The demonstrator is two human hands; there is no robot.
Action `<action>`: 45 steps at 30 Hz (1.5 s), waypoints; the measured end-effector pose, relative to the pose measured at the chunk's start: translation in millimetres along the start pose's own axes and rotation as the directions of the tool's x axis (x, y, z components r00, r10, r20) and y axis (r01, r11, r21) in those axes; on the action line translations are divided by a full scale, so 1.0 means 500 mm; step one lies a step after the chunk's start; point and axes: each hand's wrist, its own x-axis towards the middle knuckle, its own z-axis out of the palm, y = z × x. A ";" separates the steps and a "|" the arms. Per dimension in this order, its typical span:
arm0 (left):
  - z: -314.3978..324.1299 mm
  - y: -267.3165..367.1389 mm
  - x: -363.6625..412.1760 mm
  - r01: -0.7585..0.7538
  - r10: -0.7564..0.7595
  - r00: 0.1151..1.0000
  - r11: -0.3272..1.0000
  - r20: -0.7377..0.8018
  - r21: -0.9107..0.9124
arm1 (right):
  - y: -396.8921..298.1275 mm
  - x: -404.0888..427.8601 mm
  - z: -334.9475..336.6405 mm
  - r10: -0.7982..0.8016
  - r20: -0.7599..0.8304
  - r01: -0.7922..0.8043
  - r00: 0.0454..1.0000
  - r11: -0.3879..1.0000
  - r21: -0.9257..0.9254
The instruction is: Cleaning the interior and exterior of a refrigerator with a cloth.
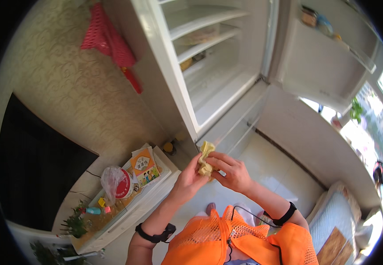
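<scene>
A crumpled pale yellow cloth [207, 159] is bunched between my two hands in front of my chest. My left hand [189, 180] grips it from the left side, thumb up along its edge. From the right, my right hand [232, 170] pinches its middle with bent fingers; the fingertips are partly hidden in the folds. Beyond the hands stands a refrigerator with its door [324, 63] swung wide to the right. Its white interior [221, 86] shows shelves [208, 23] with a few blurred items on them.
Left of me, a low cabinet [111, 228] carries a book [145, 165], a round tub [124, 184] beside a plastic bag and a potted plant [75, 225]. A black television [39, 165] stands behind it. At right lies a bed or sofa with a light blue cover [330, 212].
</scene>
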 end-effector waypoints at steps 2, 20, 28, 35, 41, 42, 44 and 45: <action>-0.030 0.035 -0.004 -0.107 0.113 0.994 0.922 0.006 0.372 | 0.015 0.067 -0.021 -0.159 0.030 0.159 0.987 0.987 -0.025; 0.016 0.253 0.117 -0.032 0.745 0.560 0.456 -0.362 0.889 | -0.030 0.621 -0.175 -0.889 -0.218 0.877 0.403 0.443 -0.185; 0.021 0.381 0.104 -0.075 0.853 0.476 0.280 -0.213 0.957 | -0.045 0.643 -0.179 -0.956 -0.164 0.894 0.245 0.288 -0.343; 0.016 0.415 0.153 -0.172 0.870 0.449 0.305 -0.201 0.937 | -0.005 0.613 -0.161 -0.971 -0.003 0.947 0.239 0.234 -0.221; 0.018 0.427 0.198 -0.370 0.913 0.276 0.389 -0.300 0.843 | -0.059 0.638 -0.160 -0.739 -0.482 0.783 0.471 0.602 -0.156; 0.020 0.417 0.203 -0.371 0.912 0.277 0.391 -0.302 0.842 | -0.017 0.612 -0.131 -0.755 -0.464 0.813 0.463 0.571 -0.117; 0.024 0.388 0.216 -0.390 0.913 0.256 0.399 -0.318 0.830 | 0.056 0.542 -0.083 -0.785 -0.374 0.834 0.493 0.549 -0.051; 0.025 0.377 0.232 -0.393 0.910 0.256 0.407 -0.327 0.825 | 0.088 0.515 -0.076 -0.789 -0.301 0.820 0.536 0.571 -0.036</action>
